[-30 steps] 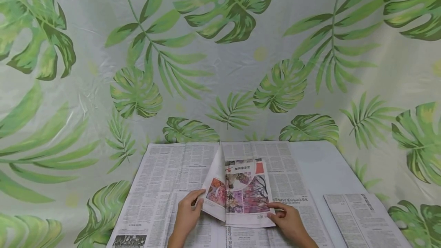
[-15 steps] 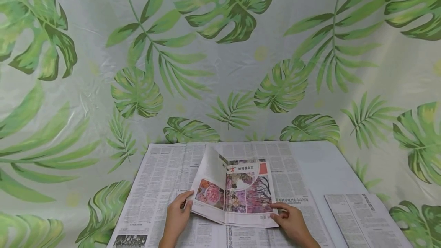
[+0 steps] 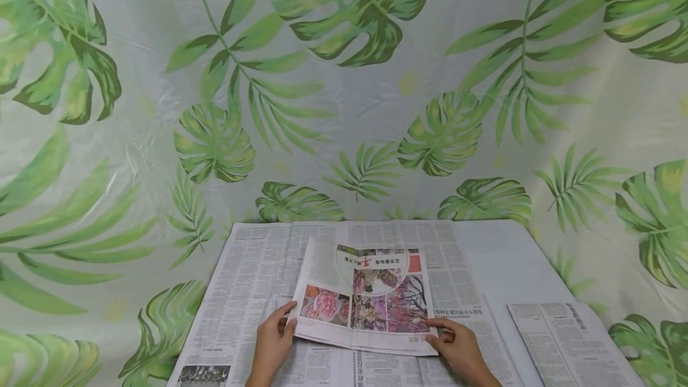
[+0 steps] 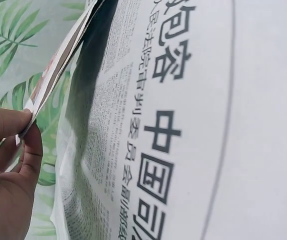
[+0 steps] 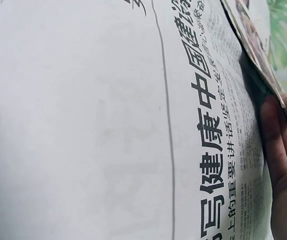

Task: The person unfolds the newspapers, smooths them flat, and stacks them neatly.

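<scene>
A folded newspaper [image 3: 371, 297] with colour flower photos lies opened out, picture side up, with a crease down its middle. My left hand [image 3: 275, 336] pinches its left edge near the lower corner, thumb on top. At the lower right corner, my right hand [image 3: 455, 342] grips the edge between thumb and fingers. In the left wrist view, the thumb and fingers of the left hand [image 4: 13, 155] clasp the paper's edge, raised over the sheet below. The right wrist view has the right hand's fingers [image 5: 278, 145] under the paper's edge.
Large spread newspaper sheets [image 3: 242, 291] cover most of the white table [image 3: 502, 255]. A folded newspaper [image 3: 564, 339] rests at the right. Behind the table hangs a leaf-patterned curtain [image 3: 376, 106].
The left half of the picture newspaper has swung down leftward from nearly upright to almost flat. My left hand moved left with it; the right hand barely shifted right.
</scene>
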`<state>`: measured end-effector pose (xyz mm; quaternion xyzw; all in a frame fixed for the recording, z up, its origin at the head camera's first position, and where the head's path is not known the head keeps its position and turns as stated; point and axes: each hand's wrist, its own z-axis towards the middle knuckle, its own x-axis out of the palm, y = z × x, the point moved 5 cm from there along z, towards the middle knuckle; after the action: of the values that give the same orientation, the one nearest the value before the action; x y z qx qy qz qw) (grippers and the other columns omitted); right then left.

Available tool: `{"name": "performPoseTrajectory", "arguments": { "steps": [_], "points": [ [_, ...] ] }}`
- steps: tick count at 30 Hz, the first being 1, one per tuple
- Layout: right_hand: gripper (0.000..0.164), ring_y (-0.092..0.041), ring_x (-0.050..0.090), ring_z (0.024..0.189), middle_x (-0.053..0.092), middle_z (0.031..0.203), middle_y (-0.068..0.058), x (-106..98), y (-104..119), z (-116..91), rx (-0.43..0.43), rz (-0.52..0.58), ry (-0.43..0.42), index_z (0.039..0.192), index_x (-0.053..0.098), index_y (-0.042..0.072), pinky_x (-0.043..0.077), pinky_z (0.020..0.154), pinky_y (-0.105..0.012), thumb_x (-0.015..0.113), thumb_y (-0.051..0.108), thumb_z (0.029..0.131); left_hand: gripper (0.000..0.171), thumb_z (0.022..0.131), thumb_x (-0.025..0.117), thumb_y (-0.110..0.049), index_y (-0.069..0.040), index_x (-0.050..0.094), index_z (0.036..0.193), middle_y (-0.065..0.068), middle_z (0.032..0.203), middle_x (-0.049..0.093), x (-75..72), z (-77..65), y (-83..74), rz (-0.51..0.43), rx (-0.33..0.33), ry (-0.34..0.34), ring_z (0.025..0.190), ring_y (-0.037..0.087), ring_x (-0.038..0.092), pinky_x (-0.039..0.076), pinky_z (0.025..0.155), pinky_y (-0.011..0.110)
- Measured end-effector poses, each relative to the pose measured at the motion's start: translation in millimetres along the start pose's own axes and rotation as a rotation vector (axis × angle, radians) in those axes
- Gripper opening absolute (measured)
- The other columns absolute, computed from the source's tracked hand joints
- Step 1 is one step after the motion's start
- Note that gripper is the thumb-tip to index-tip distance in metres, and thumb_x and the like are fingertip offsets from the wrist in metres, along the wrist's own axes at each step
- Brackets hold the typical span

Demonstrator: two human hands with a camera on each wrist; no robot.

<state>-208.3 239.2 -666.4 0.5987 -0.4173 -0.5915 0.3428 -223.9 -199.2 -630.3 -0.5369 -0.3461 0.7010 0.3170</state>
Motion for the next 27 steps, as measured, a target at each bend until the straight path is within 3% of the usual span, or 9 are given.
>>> {"name": "performPoseTrajectory", "arguments": {
  "steps": [4,8,16,21,24,27],
  "points": [
    [0.032,-0.004,0.027,0.045,0.047,0.053,0.004,-1.8,-1.4,-0.4,0.023,-0.002,0.005,0.114,0.078,0.017,0.031,0.045,-0.019,0.084,0.008,0.083,0.046,0.091,0.074,0.000,-0.009,0.066,0.136,0.014,0.120,0.074,1.5,-1.6,5.8,0.012,-0.051,0.019,0.083,0.007,0.067,0.057,0.067,0.020],
    [0.032,-0.006,0.024,0.044,0.038,0.049,0.003,-2.7,-4.0,-0.6,0.045,0.012,0.033,0.116,0.077,0.017,0.029,0.045,-0.020,0.083,0.011,0.085,0.048,0.089,0.074,0.001,-0.002,0.064,0.136,0.015,0.116,0.074,3.2,-4.3,9.0,0.037,-0.091,0.032,0.084,0.009,0.067,0.055,0.066,0.020],
    [0.035,-0.007,0.028,0.046,0.041,0.051,0.004,-2.2,-8.6,-0.4,0.065,-0.012,0.077,0.121,0.074,0.016,0.035,0.049,-0.019,0.083,0.015,0.086,0.045,0.084,0.075,0.002,0.008,0.066,0.128,0.005,0.093,0.059,4.0,-10.3,12.7,0.112,-0.145,0.113,0.075,0.011,0.054,0.046,0.060,0.019],
    [0.052,-0.007,0.045,0.055,0.070,0.085,-0.001,-4.5,-7.9,0.0,0.043,-0.027,0.078,0.135,0.063,0.013,0.046,0.061,-0.022,0.083,0.015,0.087,0.045,0.083,0.077,-0.002,0.008,0.067,0.126,0.003,0.089,0.057,2.4,-13.3,13.8,0.137,-0.156,0.142,0.075,0.009,0.052,0.044,0.060,0.019],
    [0.064,-0.008,0.047,0.056,0.074,0.104,-0.007,-5.3,-7.0,-0.5,0.039,-0.021,0.096,0.145,0.053,0.011,0.046,0.060,-0.025,0.082,0.015,0.087,0.044,0.082,0.078,-0.003,0.007,0.069,0.124,0.002,0.088,0.057,1.7,-14.4,13.3,0.135,-0.158,0.140,0.073,0.007,0.052,0.044,0.061,0.019],
    [0.069,-0.008,0.046,0.056,0.073,0.103,-0.008,-5.4,-7.1,-1.2,0.047,-0.009,0.109,0.148,0.049,0.009,0.046,0.059,-0.026,0.082,0.015,0.088,0.040,0.083,0.077,-0.004,0.006,0.071,0.122,0.001,0.087,0.057,1.3,-14.8,11.4,0.128,-0.169,0.130,0.072,0.008,0.052,0.044,0.060,0.019]
  ]
}}
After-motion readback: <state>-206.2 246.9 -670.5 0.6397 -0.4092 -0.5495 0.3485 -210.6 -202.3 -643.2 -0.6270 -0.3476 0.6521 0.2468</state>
